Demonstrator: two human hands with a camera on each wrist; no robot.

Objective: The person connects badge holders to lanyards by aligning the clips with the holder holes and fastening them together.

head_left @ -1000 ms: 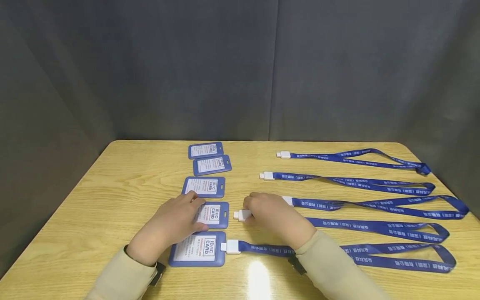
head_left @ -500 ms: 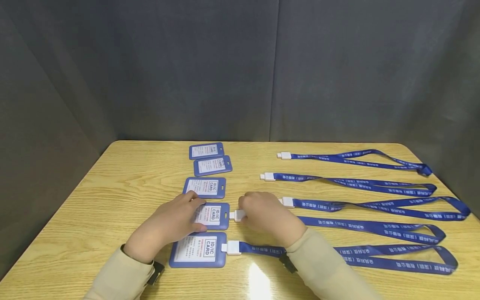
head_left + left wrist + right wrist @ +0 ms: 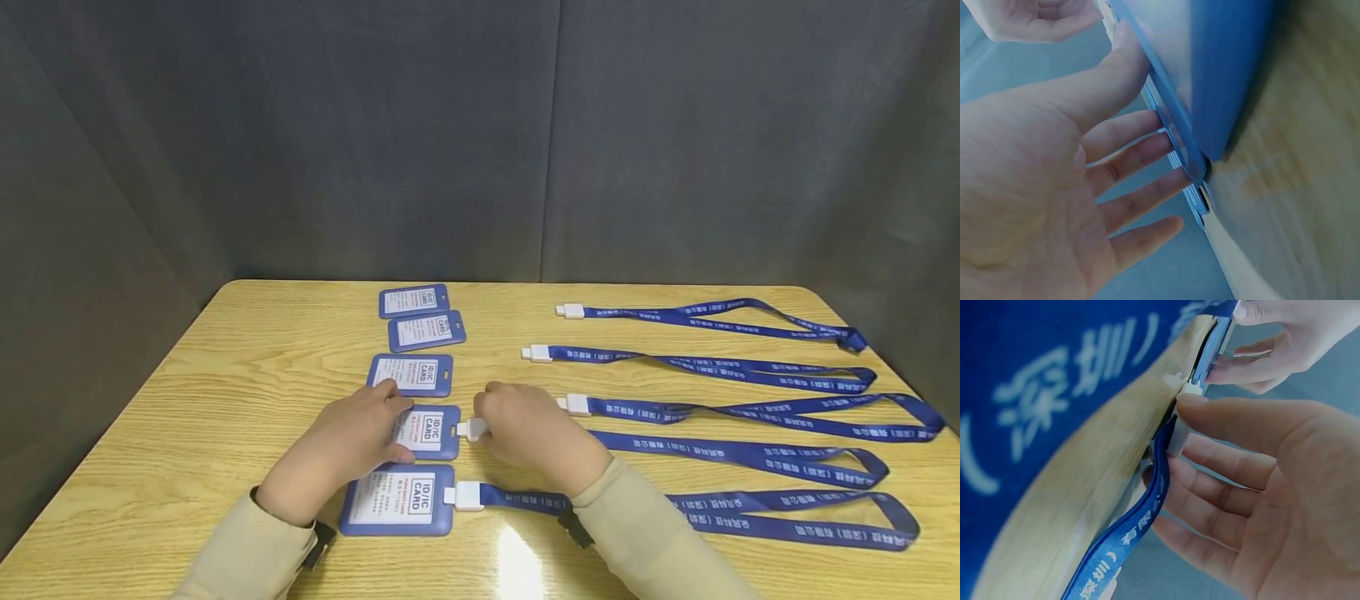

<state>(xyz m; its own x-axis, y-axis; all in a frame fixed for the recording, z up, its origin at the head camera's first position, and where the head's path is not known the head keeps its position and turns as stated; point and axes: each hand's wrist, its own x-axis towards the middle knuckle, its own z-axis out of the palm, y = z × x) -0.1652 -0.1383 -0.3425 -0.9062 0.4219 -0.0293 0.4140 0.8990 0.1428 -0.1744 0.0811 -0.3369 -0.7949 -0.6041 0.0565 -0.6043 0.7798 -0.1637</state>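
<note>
My left hand (image 3: 341,437) holds a blue ID card holder (image 3: 431,432) flat on the table, thumb at its near edge and fingers at its far edge. In the left wrist view, the thumb and fingers of my left hand (image 3: 1047,144) span the holder. My right hand (image 3: 532,429) pinches the white clip (image 3: 472,430) of a blue lanyard (image 3: 697,450), its narrow tip right at the holder's slot. Seen from the right wrist, thumb and fingertips grip the white clip (image 3: 1179,428), and the lanyard strap (image 3: 1147,506) trails from it. Part of the clip hides behind my fingers.
Closest to me lies another card holder (image 3: 397,518), a lanyard's white clip (image 3: 469,496) at its slot. Several card holders (image 3: 410,375) lie further back on the left. More blue lanyards (image 3: 705,367) stretch across the right of the wooden table (image 3: 247,350). A dark curtain (image 3: 390,142) stands behind.
My right hand has moved left with the lanyard clip, bringing its tip from a gap away to the card holder's slot. The strap slid along slightly. My left hand has stayed in place.
</note>
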